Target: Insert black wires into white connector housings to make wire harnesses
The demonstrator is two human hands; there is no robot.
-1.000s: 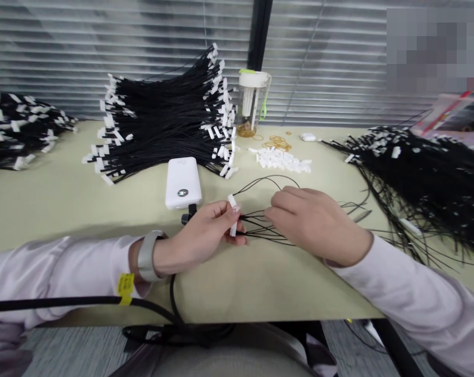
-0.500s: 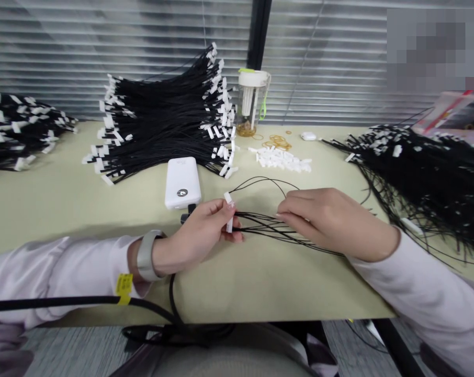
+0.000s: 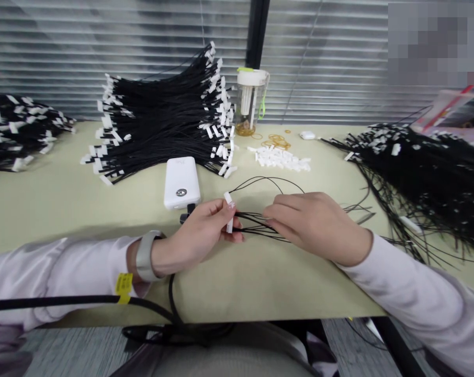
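Observation:
A small white connector (image 3: pixel 228 201) is pinched between the thumb and fingers of my left hand (image 3: pixel 200 230). Several thin black wires (image 3: pixel 250 230) run from the connector to the right. My right hand (image 3: pixel 319 225) is closed among these wires, a short way right of the connector. Its thumb and fingertips are pressed together, and a wire seems to be pinched there, though the tips are partly hidden. One or two wires loop up from the connector's top and pass behind my right hand.
A white power bank (image 3: pixel 182 180) lies behind my left hand. White connectors (image 3: pixel 282 158), rubber bands (image 3: pixel 276 141) and a drink bottle (image 3: pixel 250 102) are farther back. Bundled cables (image 3: pixel 162 115) stand behind; loose black wires (image 3: pixel 429 178) heap at right. A thick cable (image 3: pixel 64 301) crosses my left sleeve.
My right hand has slid left along the wires, closer to the connector. My left hand keeps its hold in nearly the same place.

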